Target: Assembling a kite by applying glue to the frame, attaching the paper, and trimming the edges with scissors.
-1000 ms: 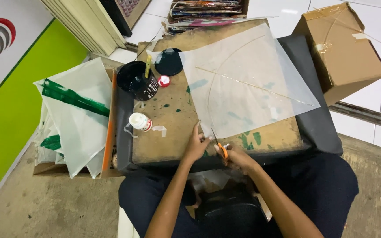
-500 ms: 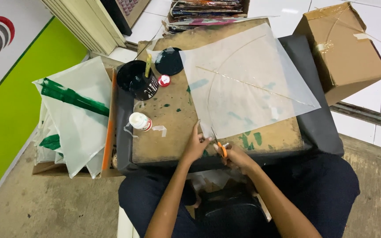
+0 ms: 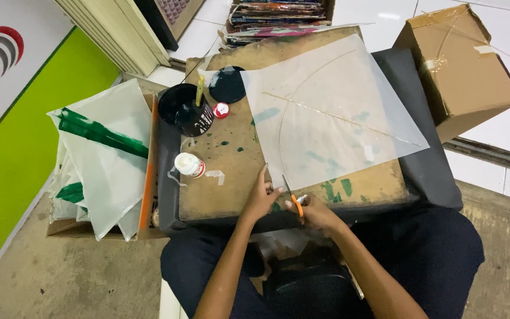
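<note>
- Where the near corner of the translucent paper sheet reaches the front edge of the board, just below the middle of the frame, the right hand grips orange-handled scissors, fingers closed through the loops, blades pointing up toward that corner.
- The left hand lies flat beside the blades, fingers spread and pressing the sheet's edge down on the paint-stained brown board.
- The sheet covers the centre and upper right of the board, with thin sticks crossing under it, one straight and one bowed.
- The step in hand looks like trimming the sheet's lower corner; the next snip would call for a steady hold from the left hand and blades kept along the edge, clear of the sticks.
- At the left of the board stand a white glue bottle, a black pot with a brush in it, and a round black lid.
- At the left of the frame lies a stack of white sheets with green stripes; a cardboard box sits at upper right.
</note>
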